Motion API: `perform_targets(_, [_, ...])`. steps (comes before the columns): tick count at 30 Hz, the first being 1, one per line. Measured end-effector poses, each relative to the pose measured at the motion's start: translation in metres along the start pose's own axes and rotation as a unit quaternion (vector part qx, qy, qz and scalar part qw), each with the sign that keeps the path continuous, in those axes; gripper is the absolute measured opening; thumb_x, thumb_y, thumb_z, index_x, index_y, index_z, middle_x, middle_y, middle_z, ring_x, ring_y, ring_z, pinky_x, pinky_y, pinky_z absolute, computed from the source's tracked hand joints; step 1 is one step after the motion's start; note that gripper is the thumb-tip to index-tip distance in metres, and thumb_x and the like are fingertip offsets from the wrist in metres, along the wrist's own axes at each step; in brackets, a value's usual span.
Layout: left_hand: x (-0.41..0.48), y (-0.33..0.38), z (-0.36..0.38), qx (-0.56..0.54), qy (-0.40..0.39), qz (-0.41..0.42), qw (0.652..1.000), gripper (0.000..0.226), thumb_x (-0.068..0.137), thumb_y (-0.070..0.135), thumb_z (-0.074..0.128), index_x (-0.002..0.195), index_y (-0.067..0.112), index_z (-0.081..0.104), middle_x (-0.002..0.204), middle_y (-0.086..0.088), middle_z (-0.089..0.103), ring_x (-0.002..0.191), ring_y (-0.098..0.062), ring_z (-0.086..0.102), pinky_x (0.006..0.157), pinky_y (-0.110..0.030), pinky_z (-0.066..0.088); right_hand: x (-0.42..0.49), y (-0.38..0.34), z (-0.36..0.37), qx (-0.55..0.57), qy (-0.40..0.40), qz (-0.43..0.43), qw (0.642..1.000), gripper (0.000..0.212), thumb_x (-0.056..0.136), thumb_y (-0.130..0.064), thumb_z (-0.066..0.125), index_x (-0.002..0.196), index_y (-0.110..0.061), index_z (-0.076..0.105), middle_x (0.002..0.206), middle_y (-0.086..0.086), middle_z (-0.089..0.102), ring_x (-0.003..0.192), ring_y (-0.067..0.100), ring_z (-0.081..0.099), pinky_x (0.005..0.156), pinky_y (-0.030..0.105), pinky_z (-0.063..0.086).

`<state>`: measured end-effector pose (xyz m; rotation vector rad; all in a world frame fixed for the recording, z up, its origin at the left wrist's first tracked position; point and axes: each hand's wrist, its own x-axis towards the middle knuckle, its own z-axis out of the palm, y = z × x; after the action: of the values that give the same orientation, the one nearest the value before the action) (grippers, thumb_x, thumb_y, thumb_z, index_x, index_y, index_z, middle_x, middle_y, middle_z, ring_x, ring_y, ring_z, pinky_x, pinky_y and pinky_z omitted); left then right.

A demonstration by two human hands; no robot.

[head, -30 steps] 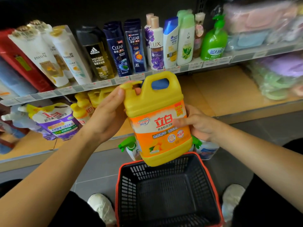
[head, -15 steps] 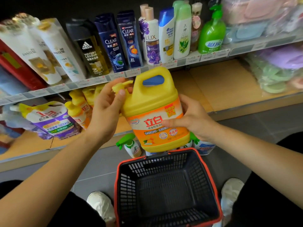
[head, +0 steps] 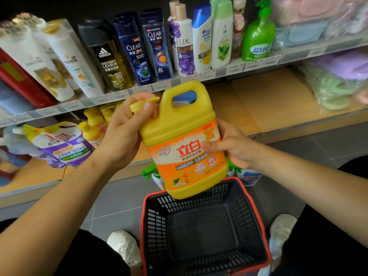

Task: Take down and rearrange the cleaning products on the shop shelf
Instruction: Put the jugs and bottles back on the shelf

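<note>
A large yellow detergent jug (head: 179, 124) with an orange label hangs in the air in front of the shelves, above the basket's far rim. My left hand (head: 127, 132) grips its cap and shoulder on the left side, thumb on the cap. My right hand (head: 231, 148) grips the jug's right side, thumb across the label. More yellow detergent bottles (head: 93, 128) and a purple-and-white refill pouch (head: 59, 144) stand on the lower shelf (head: 258, 104) to the left.
A black basket with a red rim (head: 251, 200) stands on the grey floor between my white shoes. Spray bottles (head: 153, 174) sit on the floor behind it. The upper shelf (head: 225, 72) holds several shampoo bottles and a green pump bottle (head: 256, 36). Packaged sponges (head: 334, 82) lie right.
The jug has tilted a little and stayed above the basket's far rim. My left hand shifted from the jug's side onto its cap. My right hand keeps its grip.
</note>
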<state>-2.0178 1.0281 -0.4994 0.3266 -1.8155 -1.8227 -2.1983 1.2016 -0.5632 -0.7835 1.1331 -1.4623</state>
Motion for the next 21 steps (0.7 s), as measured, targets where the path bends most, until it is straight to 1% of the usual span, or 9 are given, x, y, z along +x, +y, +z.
perform_targets(3, [-0.002,0.002,-0.005,-0.044,-0.044,-0.019,0.998,0.026,0.095,0.030,0.062,0.119,0.021,0.064,0.085,0.008,0.062,0.092,-0.009,0.061,0.081,-0.025,0.053,0.002,0.000,-0.003,0.006,-0.026,0.027,0.999,0.099,0.054,-0.030,0.096,0.138,-0.006,0.049,0.132,0.024,0.061,0.121,0.040,0.060,0.097,0.052,0.053])
perform_targets(5, [-0.004,0.000,-0.006,-0.057,-0.041,-0.034,0.997,0.028,0.093,0.030,0.064,0.120,0.021,0.067,0.086,0.007,0.064,0.097,-0.010,0.063,0.085,-0.027,0.054,0.002,0.000,-0.004,0.000,-0.030,0.032,0.999,0.099,0.055,-0.030,0.095,0.139,-0.006,0.048,0.132,0.024,0.061,0.121,0.040,0.060,0.098,0.053,0.052])
perform_targets(7, [-0.005,-0.005,-0.005,-0.048,0.011,-0.043,0.998,0.024,0.094,0.022,0.060,0.117,0.019,0.067,0.084,0.006,0.065,0.091,-0.010,0.064,0.080,-0.027,0.056,0.002,0.002,-0.003,-0.020,-0.019,0.015,1.000,0.090,0.060,-0.026,0.092,0.137,-0.008,0.050,0.130,0.023,0.063,0.119,0.040,0.062,0.098,0.056,0.051])
perform_targets(10, [-0.007,-0.014,-0.002,0.005,0.095,-0.033,0.995,0.011,0.095,0.017,0.061,0.103,0.020,0.068,0.082,0.003,0.069,0.082,-0.012,0.065,0.071,-0.029,0.056,0.003,0.005,0.001,-0.079,0.022,-0.026,0.996,0.076,0.064,-0.019,0.090,0.132,-0.017,0.055,0.123,0.018,0.068,0.114,0.036,0.066,0.096,0.058,0.052])
perform_targets(13, [-0.007,-0.018,-0.002,0.047,0.136,-0.022,0.989,0.011,0.094,0.014,0.063,0.090,0.022,0.069,0.085,0.000,0.068,0.082,-0.014,0.063,0.071,-0.032,0.054,0.003,0.007,0.003,-0.115,0.041,-0.057,0.991,0.074,0.065,-0.018,0.088,0.131,-0.022,0.056,0.120,0.012,0.071,0.111,0.031,0.068,0.092,0.051,0.057])
perform_targets(15, [-0.007,-0.017,-0.003,0.044,0.129,-0.027,0.990,0.012,0.091,0.019,0.061,0.084,0.023,0.070,0.078,0.002,0.065,0.077,-0.012,0.060,0.068,-0.030,0.050,0.002,0.009,0.003,-0.118,0.040,-0.063,0.990,0.074,0.065,-0.018,0.087,0.132,-0.023,0.055,0.120,0.010,0.071,0.111,0.029,0.069,0.089,0.044,0.058])
perform_targets(17, [-0.006,-0.016,-0.004,0.033,0.107,-0.038,0.993,0.021,0.093,0.020,0.058,0.077,0.025,0.070,0.071,0.003,0.060,0.072,-0.011,0.056,0.066,-0.028,0.046,0.002,0.010,0.002,-0.118,0.033,-0.060,0.991,0.072,0.067,-0.017,0.086,0.131,-0.025,0.056,0.121,0.009,0.071,0.112,0.029,0.068,0.087,0.041,0.059])
perform_targets(19, [-0.006,-0.016,-0.005,0.019,0.084,-0.052,0.995,0.029,0.099,0.018,0.053,0.073,0.022,0.066,0.070,0.004,0.057,0.070,-0.009,0.054,0.065,-0.025,0.046,0.002,0.011,0.002,-0.117,0.029,-0.053,0.991,0.074,0.066,-0.020,0.088,0.132,-0.024,0.056,0.122,0.010,0.070,0.113,0.030,0.068,0.089,0.045,0.058])
perform_targets(21, [-0.006,-0.017,-0.007,0.003,0.065,-0.068,0.996,0.029,0.102,0.018,0.049,0.075,0.017,0.059,0.070,0.005,0.056,0.070,-0.009,0.054,0.065,-0.024,0.046,0.003,0.012,0.001,-0.117,0.030,-0.046,0.992,0.079,0.064,-0.023,0.089,0.134,-0.021,0.054,0.123,0.012,0.069,0.113,0.031,0.067,0.092,0.052,0.056])
